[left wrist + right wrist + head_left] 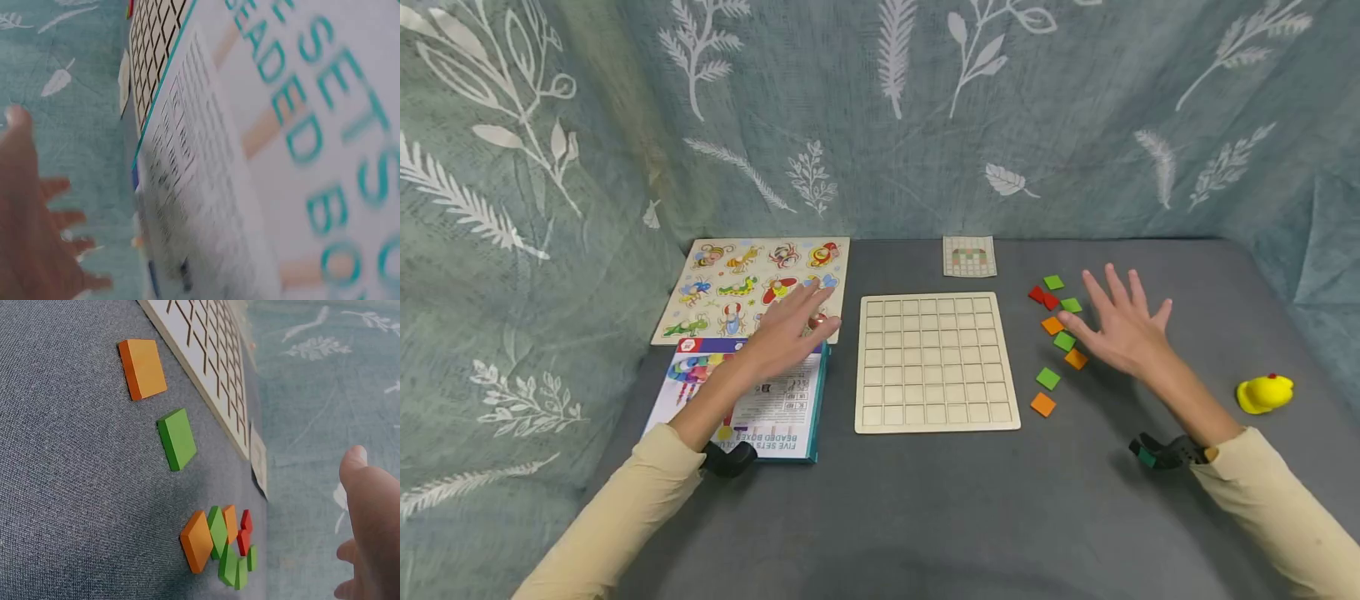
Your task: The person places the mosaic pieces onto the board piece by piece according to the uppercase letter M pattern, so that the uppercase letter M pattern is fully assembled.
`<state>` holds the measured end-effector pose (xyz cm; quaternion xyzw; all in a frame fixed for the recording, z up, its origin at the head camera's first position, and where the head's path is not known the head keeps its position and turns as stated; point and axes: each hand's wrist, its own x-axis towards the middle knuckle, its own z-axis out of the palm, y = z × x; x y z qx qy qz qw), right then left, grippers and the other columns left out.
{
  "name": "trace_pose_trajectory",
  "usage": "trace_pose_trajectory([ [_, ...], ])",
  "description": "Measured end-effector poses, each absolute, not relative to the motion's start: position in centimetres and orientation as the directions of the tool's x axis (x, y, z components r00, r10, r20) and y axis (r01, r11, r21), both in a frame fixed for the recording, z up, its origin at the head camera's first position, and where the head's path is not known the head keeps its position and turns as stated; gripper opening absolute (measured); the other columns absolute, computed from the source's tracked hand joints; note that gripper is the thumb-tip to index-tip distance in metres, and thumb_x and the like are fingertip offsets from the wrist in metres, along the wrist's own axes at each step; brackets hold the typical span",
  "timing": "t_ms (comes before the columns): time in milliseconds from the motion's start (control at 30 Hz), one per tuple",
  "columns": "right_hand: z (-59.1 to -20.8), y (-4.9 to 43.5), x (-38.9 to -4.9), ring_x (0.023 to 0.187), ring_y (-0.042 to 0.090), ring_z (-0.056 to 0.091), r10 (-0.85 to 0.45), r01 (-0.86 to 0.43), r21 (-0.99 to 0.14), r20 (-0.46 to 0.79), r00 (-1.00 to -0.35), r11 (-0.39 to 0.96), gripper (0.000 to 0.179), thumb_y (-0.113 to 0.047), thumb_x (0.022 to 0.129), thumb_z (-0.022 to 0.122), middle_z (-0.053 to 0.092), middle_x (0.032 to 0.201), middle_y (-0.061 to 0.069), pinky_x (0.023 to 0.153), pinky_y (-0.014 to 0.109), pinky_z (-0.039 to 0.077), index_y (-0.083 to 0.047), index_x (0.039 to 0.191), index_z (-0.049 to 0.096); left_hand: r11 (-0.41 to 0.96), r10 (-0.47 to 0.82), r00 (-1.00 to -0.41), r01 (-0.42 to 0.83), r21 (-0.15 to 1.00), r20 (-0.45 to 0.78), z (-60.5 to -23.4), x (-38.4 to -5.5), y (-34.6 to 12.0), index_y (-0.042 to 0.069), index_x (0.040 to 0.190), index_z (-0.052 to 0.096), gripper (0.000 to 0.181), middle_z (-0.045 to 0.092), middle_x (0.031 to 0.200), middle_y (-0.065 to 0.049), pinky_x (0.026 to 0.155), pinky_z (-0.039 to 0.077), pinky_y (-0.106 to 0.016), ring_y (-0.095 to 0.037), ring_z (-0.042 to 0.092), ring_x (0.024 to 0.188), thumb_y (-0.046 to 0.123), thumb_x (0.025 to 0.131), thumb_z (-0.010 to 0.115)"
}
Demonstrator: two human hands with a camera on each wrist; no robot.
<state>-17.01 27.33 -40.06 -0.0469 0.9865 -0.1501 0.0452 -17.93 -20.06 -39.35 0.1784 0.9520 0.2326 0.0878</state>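
Observation:
My left hand (790,329) hovers with spread fingers over the insect picture board (752,265) and the far end of a boxed bead set (786,421). Nothing is in it. On the other side, my right hand (1123,329) is held out above the table, fingers spread, just right of a scatter of small square tiles. Among them are a green tile (177,439), an orange tile (144,367) and a red tile (1051,302). Between the hands lies a pale wooden grid board (936,362) with bare square cells.
A small pattern card (969,256) with a coloured grid design lies behind the grid board. At the far right sits a yellow toy duck (1265,393). A patterned cloth (850,117) hangs behind the grey table (925,508).

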Motion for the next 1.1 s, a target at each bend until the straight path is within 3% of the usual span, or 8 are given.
trace_pose_trajectory([
  [100, -39.9, 27.5, -17.1, 0.146, 0.053, -0.004, -0.108, -0.079, -0.301, -0.081, -0.991, 0.950, 0.091, -0.073, 0.091, 0.033, 0.001, 0.162, 0.023, 0.098, 0.085, -0.005, -0.014, 0.158, 0.012, 0.716, 0.480, -0.873, 0.335, 0.613, -0.083, -39.6, -18.5, -19.1, 0.016, 0.155, 0.026, 0.066, 0.014, 0.164, -0.013, 0.114, 0.024, -0.064, -0.039, 0.017, 0.149, 0.052, 0.101, 0.040],
  [167, -39.9, 27.5, -17.1, 0.147, 0.052, -0.004, -0.112, -0.080, -0.301, -0.091, -0.989, 0.950, 0.091, -0.072, 0.092, 0.033, 0.002, 0.162, 0.024, 0.099, 0.085, -0.004, -0.014, 0.158, 0.012, 0.683, 0.520, -0.849, 0.345, 0.644, -0.097, -39.9, -18.8, -18.5, 0.014, 0.154, 0.028, 0.065, 0.016, 0.163, -0.015, 0.113, 0.028, -0.062, -0.039, 0.020, 0.149, 0.048, 0.101, 0.042],
  [233, -40.0, 27.5, -17.0, 0.147, 0.052, -0.003, -0.119, -0.080, -0.305, -0.112, -0.986, 0.949, 0.090, -0.071, 0.093, 0.032, 0.002, 0.162, 0.024, 0.099, 0.084, -0.004, -0.014, 0.158, 0.011, 0.692, 0.556, -0.823, 0.379, 0.615, -0.119, -40.2, -19.3, -17.9, 0.014, 0.154, 0.029, 0.066, 0.019, 0.162, -0.015, 0.115, 0.026, -0.061, -0.037, 0.023, 0.148, 0.050, 0.100, 0.043],
  [333, -40.4, 27.1, -16.6, 0.147, 0.052, -0.001, -0.133, -0.081, -0.319, -0.146, -0.980, 0.944, 0.089, -0.070, 0.093, 0.034, 0.004, 0.162, 0.024, 0.100, 0.084, -0.002, -0.015, 0.158, 0.010, 0.714, 0.612, -0.775, 0.457, 0.530, -0.157, -40.4, -20.3, -16.9, 0.015, 0.154, 0.028, 0.072, 0.023, 0.161, -0.013, 0.119, 0.014, -0.062, -0.034, 0.022, 0.149, 0.056, 0.098, 0.044],
  [500, -41.0, 26.3, -16.1, 0.147, 0.050, 0.004, -0.166, -0.112, -0.334, -0.140, -0.976, 0.936, 0.087, -0.069, 0.093, 0.038, 0.009, 0.162, 0.023, 0.103, 0.082, 0.000, -0.016, 0.158, 0.014, 0.661, 0.674, -0.720, 0.488, 0.570, -0.165, -40.7, -21.9, -15.5, 0.016, 0.154, 0.028, 0.071, 0.024, 0.161, -0.009, 0.118, 0.023, -0.057, -0.032, 0.026, 0.148, 0.054, 0.097, 0.048],
  [600, -41.1, 26.3, -15.9, 0.147, 0.050, 0.008, -0.180, -0.133, -0.337, -0.111, -0.977, 0.932, 0.084, -0.066, 0.094, 0.040, 0.012, 0.161, 0.024, 0.105, 0.080, 0.002, -0.015, 0.157, 0.017, 0.634, 0.668, -0.728, 0.447, 0.631, -0.155, -40.9, -22.2, -15.1, 0.015, 0.154, 0.027, 0.068, 0.024, 0.161, -0.010, 0.115, 0.030, -0.055, -0.031, 0.026, 0.148, 0.050, 0.099, 0.047],
  [867, -41.1, 26.7, -16.1, 0.145, 0.050, 0.016, -0.176, -0.137, -0.362, -0.078, -0.981, 0.922, 0.083, -0.063, 0.094, 0.044, 0.019, 0.159, 0.025, 0.107, 0.078, 0.008, -0.011, 0.155, 0.024, 0.575, 0.650, -0.756, 0.419, 0.703, -0.081, -41.5, -22.7, -13.9, 0.012, 0.152, 0.032, 0.059, 0.029, 0.158, -0.011, 0.114, 0.031, -0.054, -0.032, 0.029, 0.147, 0.040, 0.102, 0.046],
  [1100, -41.9, 26.0, -16.9, 0.138, 0.050, 0.033, -0.215, -0.215, -0.410, 0.046, -0.976, 0.887, 0.071, -0.044, 0.092, 0.061, 0.036, 0.151, 0.028, 0.106, 0.072, 0.026, -0.003, 0.146, 0.040, 0.611, 0.619, -0.779, 0.396, 0.686, -0.101, -42.4, -22.9, -14.7, 0.014, 0.151, 0.035, 0.057, 0.030, 0.157, -0.011, 0.114, 0.031, -0.055, -0.032, 0.030, 0.146, 0.038, 0.101, 0.049],
])
